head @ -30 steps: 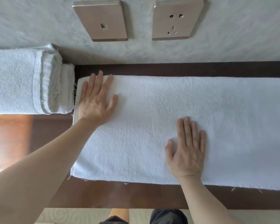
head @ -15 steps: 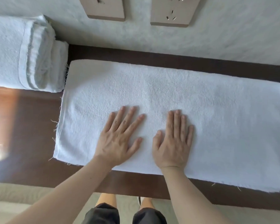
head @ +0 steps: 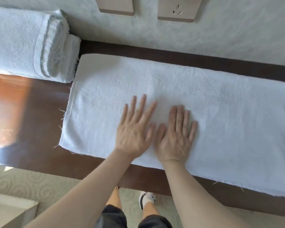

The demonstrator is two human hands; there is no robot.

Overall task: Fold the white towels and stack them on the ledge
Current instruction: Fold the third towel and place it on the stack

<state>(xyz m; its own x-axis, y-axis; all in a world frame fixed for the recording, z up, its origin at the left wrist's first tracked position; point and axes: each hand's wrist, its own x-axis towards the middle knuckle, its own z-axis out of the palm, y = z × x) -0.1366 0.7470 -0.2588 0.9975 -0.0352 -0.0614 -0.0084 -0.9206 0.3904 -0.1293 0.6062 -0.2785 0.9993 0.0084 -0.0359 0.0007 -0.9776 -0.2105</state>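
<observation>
White terry cloth fills the head view: a long folded towel (head: 204, 112) lies flat on the dark wooden ledge (head: 44, 122), its long axis running left to right along the wall (head: 220, 41), slanted a little in the picture. Its right end is cut off by the picture edge, so its full length cannot be told, and how many layers it has is hard to make out. The left hand (head: 133, 129) and the right hand (head: 176, 137) rest palm down on the near half of the towel, side by side with thumbs nearly touching; the left fingers (head: 141, 106) are straight and spread, slightly blurred, while the right fingers (head: 179, 117) lie straight and closer together. Beyond the left fingertips, further left, a stack of folded towels (head: 23, 40) sits on the ledge, its left part cut off. Past the fingertips, two wall plates (head: 178, 12) are cropped at the top.
</observation>
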